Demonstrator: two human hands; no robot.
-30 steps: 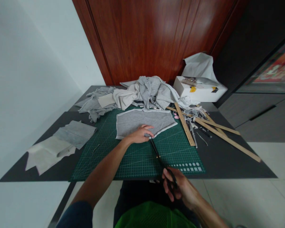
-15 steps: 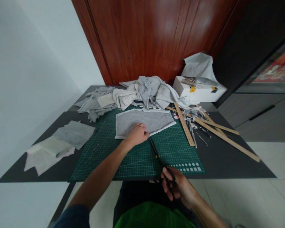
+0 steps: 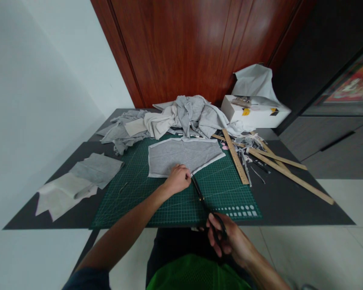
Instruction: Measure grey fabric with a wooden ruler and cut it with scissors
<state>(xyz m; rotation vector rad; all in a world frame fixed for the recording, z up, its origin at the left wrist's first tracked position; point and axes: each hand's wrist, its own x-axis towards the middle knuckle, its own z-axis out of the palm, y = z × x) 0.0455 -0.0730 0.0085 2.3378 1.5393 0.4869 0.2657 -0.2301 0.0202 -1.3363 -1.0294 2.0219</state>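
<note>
A flat grey fabric piece [image 3: 165, 155] with a pale border lies on the green cutting mat [image 3: 157, 205]. My left hand [image 3: 179, 179] is closed at its lower edge, fingers pinched together on the fabric. In my right hand [image 3: 222, 233], near the front edge of the table, is a pair of black scissors [image 3: 201, 199], with fingers through the handles. The blades point away from me, and their tips meet the fabric's lower edge just right of my left hand. The blades look closed or nearly so.
Crumpled grey and cream cloth [image 3: 196, 114] is heaped at the back. Cut fabric pieces [image 3: 97, 169] lie left. On the right are a wooden ruler [image 3: 236, 157], long wooden strips [image 3: 290, 177] and fabric scraps [image 3: 248, 141]. A white box [image 3: 257, 114] stands behind them.
My left hand has slid slightly toward me, down to the fabric's lower edge. The scissors stay beside it, in nearly the same place. The view has shifted a little.
</note>
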